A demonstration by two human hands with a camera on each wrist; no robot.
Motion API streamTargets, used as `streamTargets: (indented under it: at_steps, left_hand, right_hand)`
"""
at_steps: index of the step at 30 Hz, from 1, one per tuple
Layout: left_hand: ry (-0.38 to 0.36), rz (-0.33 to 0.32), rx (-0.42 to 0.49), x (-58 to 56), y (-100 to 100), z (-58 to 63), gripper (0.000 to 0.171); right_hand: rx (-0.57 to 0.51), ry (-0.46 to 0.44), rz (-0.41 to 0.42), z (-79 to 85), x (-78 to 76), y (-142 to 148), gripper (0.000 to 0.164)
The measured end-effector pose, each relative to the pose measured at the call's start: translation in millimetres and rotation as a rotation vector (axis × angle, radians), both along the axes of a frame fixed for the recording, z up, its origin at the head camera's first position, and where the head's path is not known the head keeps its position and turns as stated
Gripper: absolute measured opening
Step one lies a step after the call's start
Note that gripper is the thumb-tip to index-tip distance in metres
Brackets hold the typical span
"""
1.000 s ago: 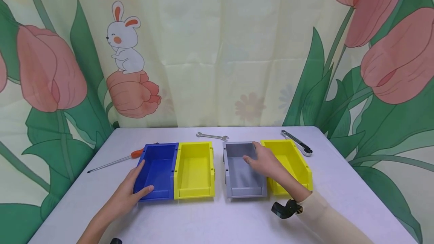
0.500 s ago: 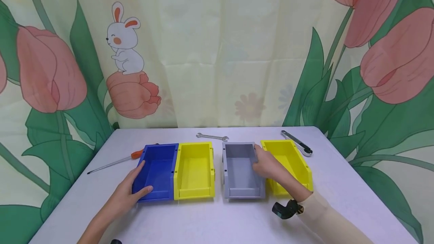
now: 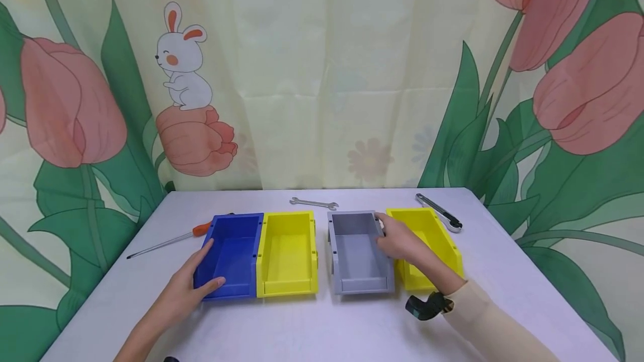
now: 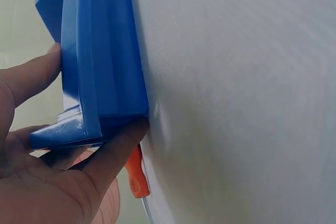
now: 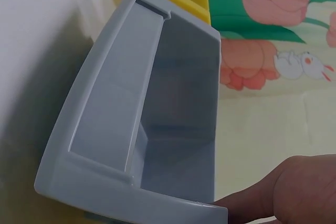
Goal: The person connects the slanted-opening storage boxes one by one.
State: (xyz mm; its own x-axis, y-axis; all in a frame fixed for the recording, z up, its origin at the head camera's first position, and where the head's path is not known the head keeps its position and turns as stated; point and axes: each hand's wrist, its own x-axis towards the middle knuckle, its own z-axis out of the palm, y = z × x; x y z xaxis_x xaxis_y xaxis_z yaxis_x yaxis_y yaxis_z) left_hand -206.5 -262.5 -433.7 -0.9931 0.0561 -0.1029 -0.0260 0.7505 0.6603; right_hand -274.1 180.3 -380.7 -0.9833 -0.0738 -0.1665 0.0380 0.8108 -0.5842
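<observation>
Four-sided plastic bins stand in a row across the table. At the left, my left hand point(image 3: 182, 289) holds the near left corner of the blue bin point(image 3: 233, 256), thumb at its front and fingers along its outer side. The left wrist view shows a finger low against the blue bin point(image 4: 113, 51), close to the table. My right hand point(image 3: 399, 239) grips the right wall of the grey bin point(image 3: 359, 250) near its back. Up close in the right wrist view, the grey bin point(image 5: 105, 93) has nothing inside its visible part; the fingers are partly hidden.
A yellow bin point(image 3: 288, 250) sits against the blue one; another yellow bin point(image 3: 427, 228) stands angled behind my right forearm. An orange-handled screwdriver point(image 3: 201, 229) lies left, a double-ended wrench point(image 3: 314, 203) at the back, and tongs point(image 3: 437, 210) at back right. A curtain hangs behind the table.
My right thumb, earlier raised over the inside of the grey bin, has come back to its right wall, and the hand now grips that wall. My left hand stays on the blue bin.
</observation>
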Motion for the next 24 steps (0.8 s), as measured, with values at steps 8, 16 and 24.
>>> streamTargets:
  at_steps: [8, 16, 24]
  left_hand:
    - [-0.010, 0.014, 0.003, -1.4, 0.4, -0.1, 0.104]
    - [-0.007, 0.023, -0.004, -1.1, -0.2, 1.6, 0.105]
    - [0.004, 0.014, -0.007, -0.6, -0.6, -0.4, 0.104]
  right_hand:
    - [-0.026, -0.004, 0.020, 3.4, -2.3, 4.9, 0.070]
    - [-0.042, 0.009, 0.048, 15.1, -6.2, 5.4, 0.070]
    - [-0.070, 0.015, 0.077, 25.1, -7.6, 5.8, 0.069]
